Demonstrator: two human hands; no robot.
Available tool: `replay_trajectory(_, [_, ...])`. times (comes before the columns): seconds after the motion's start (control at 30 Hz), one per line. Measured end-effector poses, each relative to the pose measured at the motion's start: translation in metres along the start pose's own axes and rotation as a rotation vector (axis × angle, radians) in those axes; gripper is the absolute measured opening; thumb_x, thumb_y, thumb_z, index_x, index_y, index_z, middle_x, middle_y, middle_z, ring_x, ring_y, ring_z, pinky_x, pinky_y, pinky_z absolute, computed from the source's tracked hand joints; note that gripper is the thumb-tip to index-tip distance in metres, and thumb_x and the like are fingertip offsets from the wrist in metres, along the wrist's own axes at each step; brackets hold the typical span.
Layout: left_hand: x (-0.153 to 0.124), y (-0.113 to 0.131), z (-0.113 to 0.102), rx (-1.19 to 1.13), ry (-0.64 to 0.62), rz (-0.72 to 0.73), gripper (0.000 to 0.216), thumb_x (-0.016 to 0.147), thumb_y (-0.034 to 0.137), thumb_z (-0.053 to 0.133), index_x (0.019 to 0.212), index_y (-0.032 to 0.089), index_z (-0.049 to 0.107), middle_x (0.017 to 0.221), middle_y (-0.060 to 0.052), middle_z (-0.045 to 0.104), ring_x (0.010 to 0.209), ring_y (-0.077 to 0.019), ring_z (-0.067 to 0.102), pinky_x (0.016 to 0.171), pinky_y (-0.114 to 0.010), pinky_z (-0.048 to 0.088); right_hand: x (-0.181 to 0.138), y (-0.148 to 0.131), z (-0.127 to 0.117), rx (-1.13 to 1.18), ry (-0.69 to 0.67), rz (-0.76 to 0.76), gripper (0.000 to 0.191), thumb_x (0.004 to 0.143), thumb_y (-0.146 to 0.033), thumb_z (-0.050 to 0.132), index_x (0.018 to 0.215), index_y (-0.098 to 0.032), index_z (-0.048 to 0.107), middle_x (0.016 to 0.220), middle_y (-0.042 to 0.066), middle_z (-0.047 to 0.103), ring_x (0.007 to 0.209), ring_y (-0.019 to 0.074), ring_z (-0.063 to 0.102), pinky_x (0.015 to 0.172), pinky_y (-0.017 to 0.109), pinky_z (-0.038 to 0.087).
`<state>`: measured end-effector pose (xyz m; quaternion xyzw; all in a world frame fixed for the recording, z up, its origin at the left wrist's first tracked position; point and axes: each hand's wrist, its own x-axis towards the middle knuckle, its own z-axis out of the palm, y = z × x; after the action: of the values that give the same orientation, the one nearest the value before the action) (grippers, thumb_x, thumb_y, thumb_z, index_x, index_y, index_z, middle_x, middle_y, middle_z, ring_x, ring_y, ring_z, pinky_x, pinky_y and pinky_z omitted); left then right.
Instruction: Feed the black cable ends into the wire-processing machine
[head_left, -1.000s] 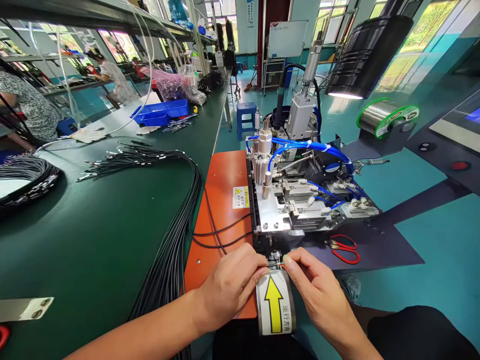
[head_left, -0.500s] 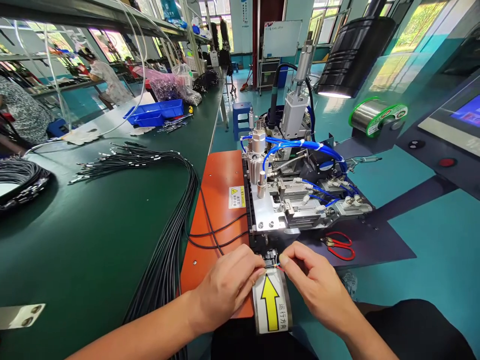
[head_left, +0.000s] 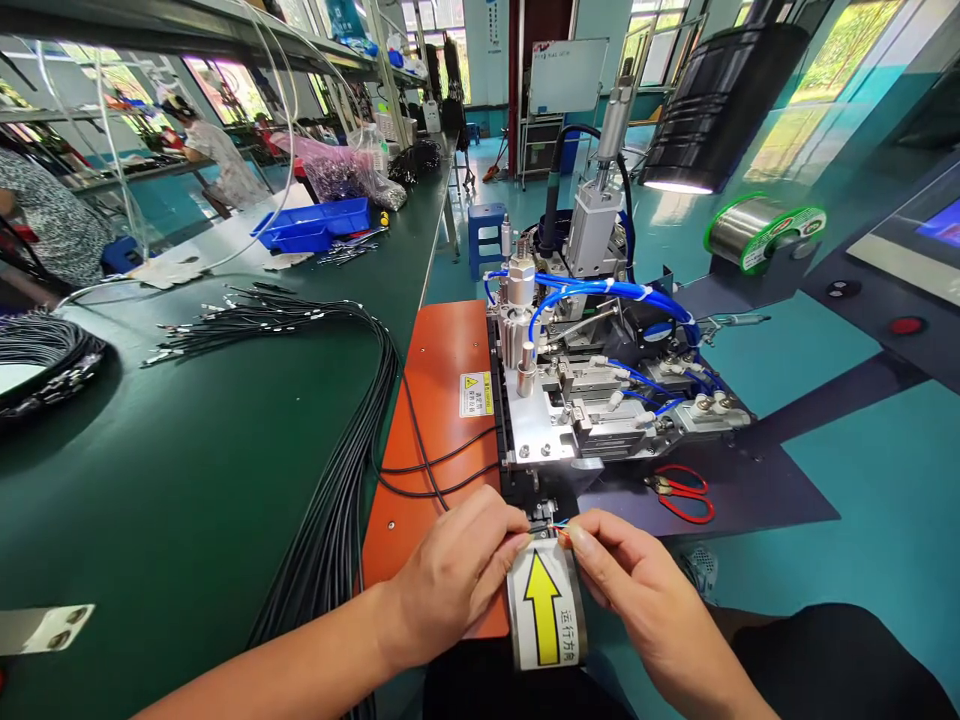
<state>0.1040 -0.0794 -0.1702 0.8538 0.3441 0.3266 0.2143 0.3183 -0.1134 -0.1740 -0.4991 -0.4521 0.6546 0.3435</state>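
Thin coloured wire ends (head_left: pixel 556 524) pinched at the black fixture slot (head_left: pixel 541 512), both hands on them.
Left hand (head_left: pixel 457 570) and right hand (head_left: pixel 637 590) each have fingertips clenched on the wires, just above the yellow-arrow label (head_left: pixel 546 610). Black cable bundle (head_left: pixel 330 520) runs left across the green tabletop (head_left: pixel 187 480); red-handled snips (head_left: pixel 686 495) lie right of the silver soldering machine (head_left: pixel 592 400).

Belt (head_left: pixel 545 610): yellow arrow, "运行方向"; orange plate (head_left: pixel 442 360) warning sticker (head_left: pixel 476 394).

thin coloured wire ends (head_left: pixel 556 525) fanned flat at the black fixture slot (head_left: pixel 541 512), 6 o'clock of the machine (head_left: pixel 600 400).
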Motion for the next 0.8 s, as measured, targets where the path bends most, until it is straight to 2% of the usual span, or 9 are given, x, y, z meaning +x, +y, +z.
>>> replay_trajectory(0.1, [-0.0013,-0.0003,-0.0001,-0.007,-0.009,-0.003,0.016,0.09,0.01,0.053,0.104,0.016,0.056,0.087,-0.004,0.054,0.081,-0.0095,0.047,0.072,-0.023,0.042,0.0017,0.0028,0.0005,0.032,0.001,-0.014,0.042,0.096,-0.056,0.05,0.096,-0.014,0.058,0.087,0.004,0.049,0.077,0.011,0.04,0.068,0.023,0.038])
replay_trajectory(0.43, [-0.0001,-0.0001,0.0005,-0.01,-0.01,0.012,0.016,0.089,0.009,0.053,0.104,0.015,0.056,0.086,-0.004,0.054,0.081,-0.01,0.047,0.071,-0.024,0.041,0.0056,0.0034,0.0002,-0.045,0.072,-0.056,0.04,0.097,-0.054,0.05,0.094,-0.015,0.057,0.082,0.002,0.047,0.072,0.0095,0.038,0.062,0.022,0.034])
replay_trajectory(0.8, [0.0004,0.0012,-0.0003,0.004,-0.011,-0.005,0.016,0.089,0.009,0.053,0.103,0.015,0.056,0.087,-0.004,0.054,0.081,-0.0098,0.047,0.072,-0.023,0.041,0.0062,0.0022,0.0013,-0.067,0.08,-0.062,0.04,0.097,-0.054,0.049,0.096,-0.016,0.057,0.083,0.003,0.049,0.073,0.0108,0.039,0.063,0.023,0.034])
